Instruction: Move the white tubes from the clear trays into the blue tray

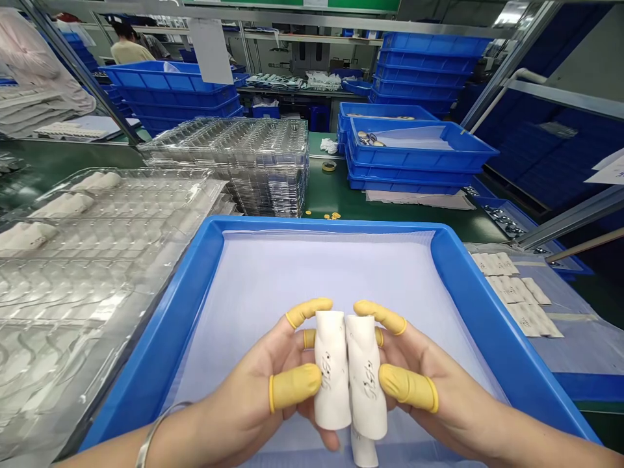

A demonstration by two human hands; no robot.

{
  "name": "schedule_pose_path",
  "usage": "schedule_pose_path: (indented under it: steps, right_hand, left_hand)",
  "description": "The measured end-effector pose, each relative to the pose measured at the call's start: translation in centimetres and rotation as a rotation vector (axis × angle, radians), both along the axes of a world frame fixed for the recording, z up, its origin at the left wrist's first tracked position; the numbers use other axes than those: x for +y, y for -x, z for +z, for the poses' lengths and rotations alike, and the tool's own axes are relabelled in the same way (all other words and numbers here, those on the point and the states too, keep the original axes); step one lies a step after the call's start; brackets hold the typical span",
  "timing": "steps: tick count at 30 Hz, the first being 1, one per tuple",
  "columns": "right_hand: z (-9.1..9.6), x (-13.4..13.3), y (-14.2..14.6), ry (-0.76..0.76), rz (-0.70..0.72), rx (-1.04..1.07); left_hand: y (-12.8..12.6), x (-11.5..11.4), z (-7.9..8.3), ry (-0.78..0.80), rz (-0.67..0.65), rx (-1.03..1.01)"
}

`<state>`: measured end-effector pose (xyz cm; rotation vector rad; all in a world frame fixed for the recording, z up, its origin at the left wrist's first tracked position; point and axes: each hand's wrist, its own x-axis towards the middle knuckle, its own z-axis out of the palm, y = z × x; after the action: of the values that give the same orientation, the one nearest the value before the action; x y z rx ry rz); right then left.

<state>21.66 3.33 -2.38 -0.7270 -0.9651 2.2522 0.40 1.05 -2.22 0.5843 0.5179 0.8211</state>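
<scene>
My left hand (287,377), in yellow finger cots, is closed on a white wrapped roll (332,377) with dark handwritten marks. Beside it, my right hand (409,370), also in yellow finger cots, grips a similar marked white wrapped roll (366,383). The two rolls are side by side and almost touching. Below the right one, the end of a third white roll (363,450) peeks out; what supports it is hidden. Both hands are over a blue tray (326,225) lined with a pale sheet (322,266).
Clear plastic blister trays (107,260) lie left, several white pieces (61,205) in them. A clear tray stack (238,162) stands behind. Blue bins (419,156) sit back right, near a tape roll (329,166) and small yellow bits (332,216). White packets (521,299) lie right.
</scene>
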Motion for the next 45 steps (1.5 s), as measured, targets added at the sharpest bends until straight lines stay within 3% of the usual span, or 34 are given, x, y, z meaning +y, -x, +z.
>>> schedule_pose_path:
  steps: [7,16,20,27,34,40,45]
  right_hand:
    - [0.1,-0.1,-0.2,-0.039,0.003,0.0]
    - [-0.2,-0.2,-0.2,-0.117,-0.015,-0.044]
    - [-0.1,-0.4,-0.1,-0.151,-0.057,-0.071]
    - [-0.3,-0.4,0.0,-0.087,0.002,-0.005]
    - [-0.2,-0.3,0.0,-0.06,-0.043,-0.006]
    - [-0.3,-0.6,0.0,-0.078,-0.053,-0.051]
    - [-0.5,-0.6,0.0,-0.058,-0.033,-0.086]
  left_hand:
    - [-0.1,0.0,-0.2,-0.068,-0.004,-0.012]
    - [0.1,-0.5,-2.0,-0.137,0.005,-0.027]
    - [0.2,-0.5,-1.7,-0.136,0.0,0.002]
    - [0.2,-0.3,-1.3,-0.089,0.047,0.083]
    - [0.1,-0.2,-0.9,-0.03,0.034,0.128]
    - [0.1,-0.5,-1.3,-0.103,0.088,0.144]
    - [0.2,-0.6,-1.5,-0.044,0.062,0.171]
